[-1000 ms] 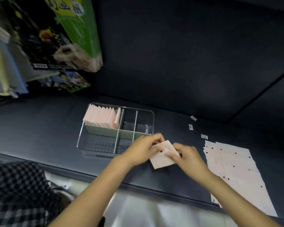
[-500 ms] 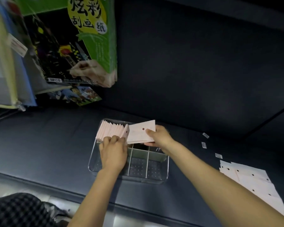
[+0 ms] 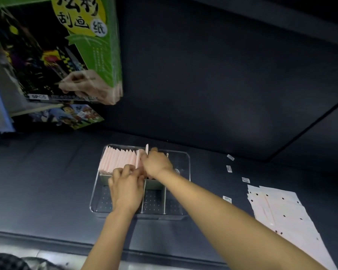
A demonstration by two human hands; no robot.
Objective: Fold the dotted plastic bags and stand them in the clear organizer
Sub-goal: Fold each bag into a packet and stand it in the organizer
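Reaching over a clear plastic organizer with grey dividers point(image 3: 183, 212) on a dark grey table point(image 3: 47, 182), both hands meet at its far left compartment. A row of folded pale pink bags point(image 3: 118, 159) stands upright there. Half a second ago the right hand held a folded bag flat above the organizer; now that folded pink bag point(image 3: 147, 149) stands on edge at the right end of the row, and the right hand point(image 3: 157, 163) pinches it from the right side. The left hand point(image 3: 126, 189) has moved forward, its curled fingers pressing against the near ends of the row; whether it grips anything I cannot tell. A stack of flat dotted white plastic bags point(image 3: 281, 215) lies well apart at the right. Small white labels point(image 3: 229, 168) lie scattered between. A green boxed art kit point(image 3: 66, 49) hangs upper left.
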